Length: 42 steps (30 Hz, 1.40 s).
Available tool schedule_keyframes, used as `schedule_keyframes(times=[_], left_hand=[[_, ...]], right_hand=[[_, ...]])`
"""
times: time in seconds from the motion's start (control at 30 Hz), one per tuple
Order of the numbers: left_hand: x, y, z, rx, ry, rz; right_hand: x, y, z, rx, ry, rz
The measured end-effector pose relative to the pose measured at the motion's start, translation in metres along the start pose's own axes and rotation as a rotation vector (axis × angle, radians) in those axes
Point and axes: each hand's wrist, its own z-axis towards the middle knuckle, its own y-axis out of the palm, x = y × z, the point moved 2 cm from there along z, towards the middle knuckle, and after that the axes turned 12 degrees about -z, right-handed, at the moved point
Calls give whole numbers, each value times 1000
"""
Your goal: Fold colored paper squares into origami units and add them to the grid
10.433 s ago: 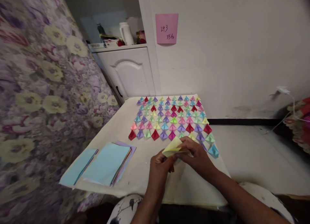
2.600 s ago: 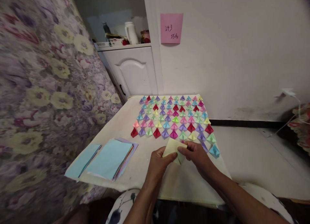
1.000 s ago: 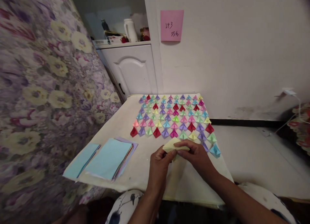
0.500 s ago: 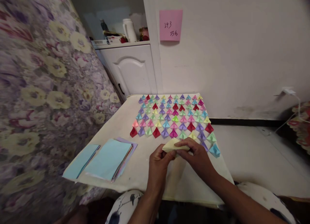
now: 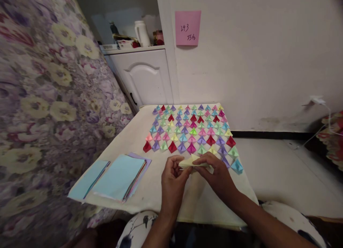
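A pale yellow folded paper (image 5: 189,162) is pinched between both my hands just above the cream table (image 5: 139,140). My left hand (image 5: 173,180) grips its left end with curled fingers. My right hand (image 5: 217,174) lies over its right side, fingers pressed on the fold. Just beyond the hands, several rows of small folded paper pieces (image 5: 191,130) in red, purple, green, blue, pink and yellow cover the far half of the table.
Stacks of flat coloured sheets (image 5: 119,176), light blue on top, lie at the table's near left. A flowered cloth (image 5: 45,98) rises on the left. A white cabinet (image 5: 143,78) and a wall with a pink note (image 5: 187,27) stand behind. A cable (image 5: 316,132) hangs right.
The yellow paper has been folded flatter and smaller between my hands. Both hands stay in the same spot, with the left fingers shifted slightly on the paper's end.
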Motion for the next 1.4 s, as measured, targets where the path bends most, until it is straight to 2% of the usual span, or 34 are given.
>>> schedule_keyframes(times=[0.2, 0.43, 0.73, 1.2, 1.4], left_hand=[[9, -3, 1, -91, 137, 265], [10, -5, 1, -130, 267, 413], [9, -5, 2, -153, 317, 495], [12, -2, 0, -168, 334, 516], [12, -3, 1, -177, 315, 529]], right_hand=[[2, 1, -1, -3, 4, -12], [3, 0, 0, 20, -1, -89], [4, -2, 1, 18, -39, -148], [2, -5, 3, 5, 98, -141], [1, -7, 6, 25, 66, -170]])
